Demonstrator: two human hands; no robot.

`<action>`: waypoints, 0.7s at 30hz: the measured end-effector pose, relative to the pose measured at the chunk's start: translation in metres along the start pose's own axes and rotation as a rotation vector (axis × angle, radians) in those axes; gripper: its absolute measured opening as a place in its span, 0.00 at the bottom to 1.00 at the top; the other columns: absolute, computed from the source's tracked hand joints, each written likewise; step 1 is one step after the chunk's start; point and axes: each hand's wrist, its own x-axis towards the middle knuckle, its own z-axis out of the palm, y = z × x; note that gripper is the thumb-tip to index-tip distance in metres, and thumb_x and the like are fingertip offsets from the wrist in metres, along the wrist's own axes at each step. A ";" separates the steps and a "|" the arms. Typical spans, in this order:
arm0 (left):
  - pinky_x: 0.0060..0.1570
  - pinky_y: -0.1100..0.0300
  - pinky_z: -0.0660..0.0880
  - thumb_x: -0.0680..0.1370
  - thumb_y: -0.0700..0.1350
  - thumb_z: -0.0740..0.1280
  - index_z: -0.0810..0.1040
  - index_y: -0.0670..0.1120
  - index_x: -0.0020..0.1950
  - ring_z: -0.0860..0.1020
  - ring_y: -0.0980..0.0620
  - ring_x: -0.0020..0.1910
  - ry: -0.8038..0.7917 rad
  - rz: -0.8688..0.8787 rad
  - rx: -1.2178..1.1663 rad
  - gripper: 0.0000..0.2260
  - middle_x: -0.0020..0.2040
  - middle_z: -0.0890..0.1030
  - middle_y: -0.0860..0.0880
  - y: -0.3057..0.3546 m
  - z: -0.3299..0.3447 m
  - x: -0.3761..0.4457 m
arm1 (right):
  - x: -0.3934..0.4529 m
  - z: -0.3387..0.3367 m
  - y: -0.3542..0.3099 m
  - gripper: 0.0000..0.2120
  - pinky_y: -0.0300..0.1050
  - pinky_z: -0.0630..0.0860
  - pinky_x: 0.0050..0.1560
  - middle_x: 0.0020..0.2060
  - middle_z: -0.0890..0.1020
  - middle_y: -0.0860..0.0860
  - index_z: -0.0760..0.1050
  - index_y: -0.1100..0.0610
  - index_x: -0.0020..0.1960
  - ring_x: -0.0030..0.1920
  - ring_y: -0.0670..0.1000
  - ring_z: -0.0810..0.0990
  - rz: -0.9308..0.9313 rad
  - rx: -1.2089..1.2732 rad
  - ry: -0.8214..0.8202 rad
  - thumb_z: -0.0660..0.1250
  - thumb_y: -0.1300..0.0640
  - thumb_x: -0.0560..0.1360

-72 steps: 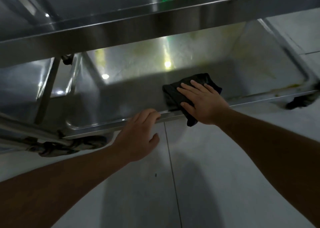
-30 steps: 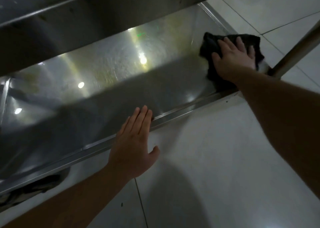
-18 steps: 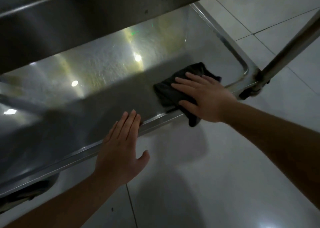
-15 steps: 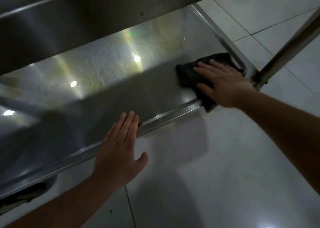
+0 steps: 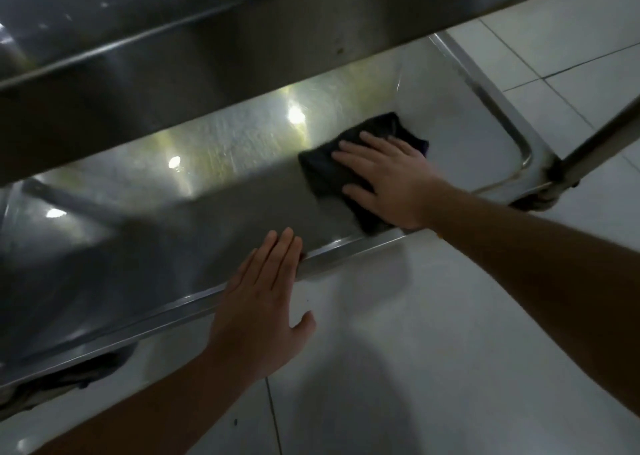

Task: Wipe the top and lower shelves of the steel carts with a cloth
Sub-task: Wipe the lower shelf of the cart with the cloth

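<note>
Down low, the right hand (image 5: 391, 181) lay flat on the dark cloth (image 5: 332, 174), fingers straight and spread, palm pressing the fabric onto the lower shelf (image 5: 207, 184) of the steel cart. Nothing was pinched or gripped; the cloth simply sat under the hand. It poked out beyond the fingertips toward the shelf's back and left, and a strip of it showed below the thumb, reaching almost to the front rim (image 5: 346, 247). That put the cloth on the right part of the shelf, near the rounded right-hand corner but apart from it, with pale bare steel between the two.

Meanwhile the left hand (image 5: 263, 302) was open too, fingers straight and held together, thumb out to the side. Its fingertips rested over the front rim, left of the cloth and well apart from it, while the palm hung over the floor (image 5: 433, 350). It held nothing.

Above, the edge of the top shelf (image 5: 242, 39) crossed the view and shaded the near half of the lower shelf; bright light spots glinted on the far half. At the right corner a steel leg (image 5: 602, 143) rose aslant from the shelf. White tiles covered the floor beneath both forearms.
</note>
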 end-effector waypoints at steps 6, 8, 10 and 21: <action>0.82 0.50 0.55 0.72 0.60 0.68 0.58 0.43 0.86 0.52 0.48 0.86 -0.006 -0.010 -0.007 0.46 0.86 0.55 0.47 0.001 -0.002 0.000 | -0.003 -0.024 0.088 0.30 0.61 0.48 0.82 0.84 0.58 0.47 0.56 0.44 0.83 0.84 0.53 0.52 0.279 0.033 0.087 0.54 0.37 0.84; 0.82 0.49 0.56 0.73 0.60 0.68 0.57 0.44 0.86 0.51 0.49 0.86 -0.018 -0.017 -0.013 0.46 0.87 0.54 0.48 0.001 -0.002 0.000 | 0.004 -0.024 0.100 0.30 0.62 0.43 0.82 0.84 0.55 0.49 0.54 0.47 0.84 0.84 0.55 0.48 0.521 0.067 0.158 0.51 0.38 0.85; 0.82 0.50 0.54 0.73 0.61 0.67 0.56 0.44 0.86 0.49 0.49 0.86 -0.028 -0.016 -0.013 0.46 0.87 0.53 0.48 0.002 -0.002 -0.001 | 0.017 -0.020 0.078 0.31 0.63 0.40 0.82 0.85 0.52 0.50 0.51 0.49 0.85 0.84 0.57 0.44 0.673 0.093 0.180 0.48 0.40 0.86; 0.83 0.50 0.47 0.75 0.64 0.61 0.46 0.46 0.87 0.43 0.49 0.86 -0.082 -0.002 -0.045 0.47 0.87 0.47 0.47 0.002 -0.002 0.000 | 0.069 0.016 -0.105 0.30 0.59 0.45 0.82 0.84 0.54 0.43 0.53 0.43 0.85 0.84 0.51 0.48 0.064 0.044 0.040 0.49 0.37 0.85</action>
